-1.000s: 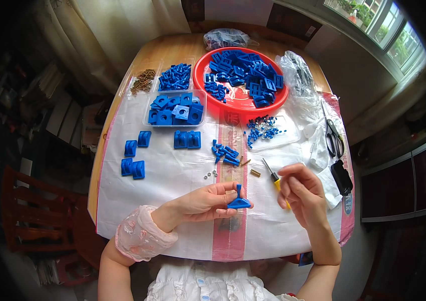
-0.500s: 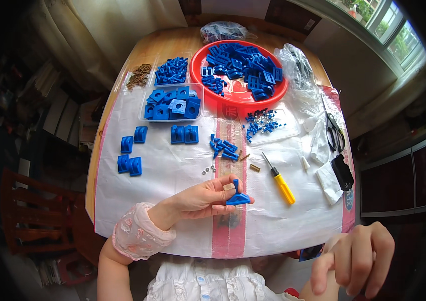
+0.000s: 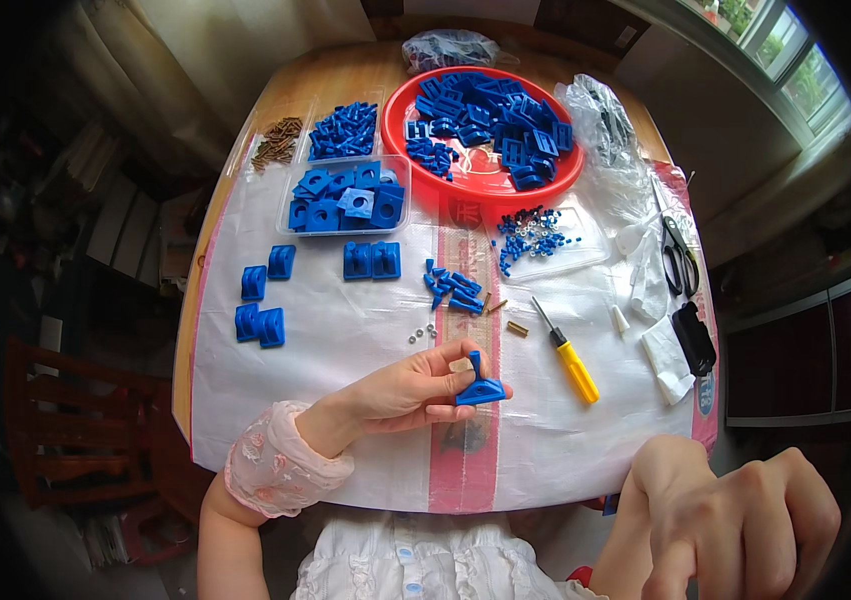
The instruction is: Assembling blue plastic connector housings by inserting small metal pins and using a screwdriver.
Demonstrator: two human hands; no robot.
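My left hand (image 3: 423,388) is closed on a blue plastic part (image 3: 482,391), a wedge-shaped base with a stem standing up from it, pinched between thumb and fingers above the mat. At the lower right, off the table edge and close to the camera, hangs my right hand (image 3: 745,520). Its fingers are loosely bent and apart, with the tips partly cut off, and nothing shows in them. Nearest the left hand lie several small metal nuts (image 3: 421,334), a pile of blue levers (image 3: 453,288) and a brass-coloured pin (image 3: 516,328). A yellow-handled screwdriver (image 3: 575,372) rests to their right.
Blue parts fill a red basin (image 3: 570,170) and a clear box (image 3: 400,215). Finished-looking blue pieces (image 3: 270,325) sit at the left. Screws (image 3: 277,143), small blue bits (image 3: 535,238), scissors (image 3: 680,258), a black case (image 3: 693,340) and plastic bags (image 3: 600,130) lie around the edges.
My right hand has come nearer the camera and moved down and right, its fingers now partly out of the picture. My left hand keeps its hold on the blue part; the view has shifted slightly.
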